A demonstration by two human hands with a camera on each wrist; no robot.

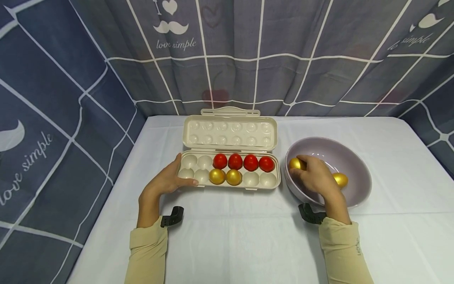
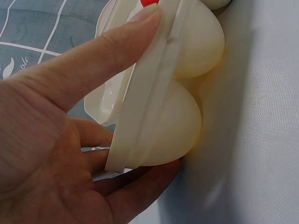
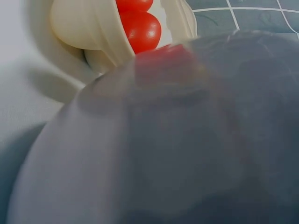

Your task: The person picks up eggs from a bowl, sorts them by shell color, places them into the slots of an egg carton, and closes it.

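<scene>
A cream plastic egg box (image 1: 186, 183) lies with its lid raised behind it. Several red eggs (image 1: 235, 161) fill the right part of its back row; two gold eggs (image 1: 217, 176) sit in the middle of the front row. My left hand (image 1: 165, 178) grips the box's left end, thumb along the front edge and fingers around the end cup (image 2: 180, 126). Inside the mauve bowl (image 1: 360, 189), my right hand (image 1: 317, 176) pinches a gold egg (image 1: 296, 163) by the left wall. Another gold egg (image 1: 340, 180) lies right of that hand, partly hidden by it.
The open lid (image 1: 229, 133) extends toward the curtain (image 1: 234, 79) at the table's back edge. A white cloth (image 1: 241, 240) covers the table. The bowl's outer wall (image 3: 154, 154) fills most of the right wrist view. Black wrist mounts (image 1: 172, 216) stick out from both sleeves.
</scene>
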